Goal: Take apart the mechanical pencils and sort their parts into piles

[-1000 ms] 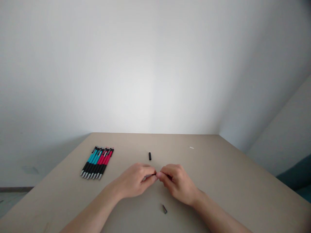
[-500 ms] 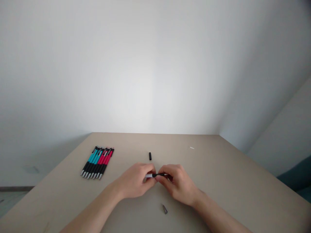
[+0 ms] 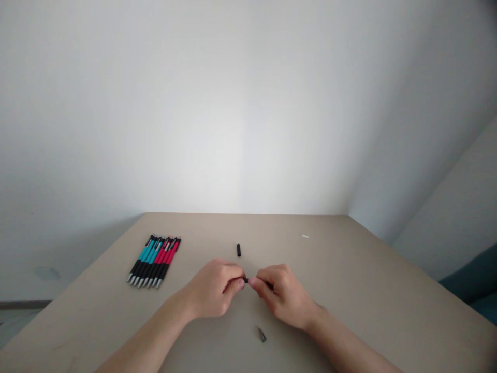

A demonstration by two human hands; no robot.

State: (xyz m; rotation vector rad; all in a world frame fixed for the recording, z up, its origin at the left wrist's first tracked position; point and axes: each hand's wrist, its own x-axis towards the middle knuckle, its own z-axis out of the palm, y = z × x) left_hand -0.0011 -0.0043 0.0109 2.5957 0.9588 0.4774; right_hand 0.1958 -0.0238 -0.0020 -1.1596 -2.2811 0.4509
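Note:
Between my hands, a short black stretch of a pen (image 3: 246,280) shows; the rest is hidden by fingers. My left hand (image 3: 213,289) pinches its left end, thumb and fingers closed. From the other side, my right hand (image 3: 285,296) is closed on the pen, and a bit of black shows under its curled fingers. A small grey cone-shaped pen tip (image 3: 262,334) lies on the table below the hands. Beyond them rests a short black tube (image 3: 238,250), like a pen grip.
Several pens (image 3: 154,261) with turquoise or red barrels, black grips and silver tips lie side by side at the left of the beige table (image 3: 330,259). A thin white strip (image 3: 305,236) lies at the back right. A dark teal object (image 3: 471,277) stands beyond the right edge.
My left fingers have closed over the white part of the pen that showed before. Less of its black part is visible now. The view has shifted slightly; things on the table have stayed put.

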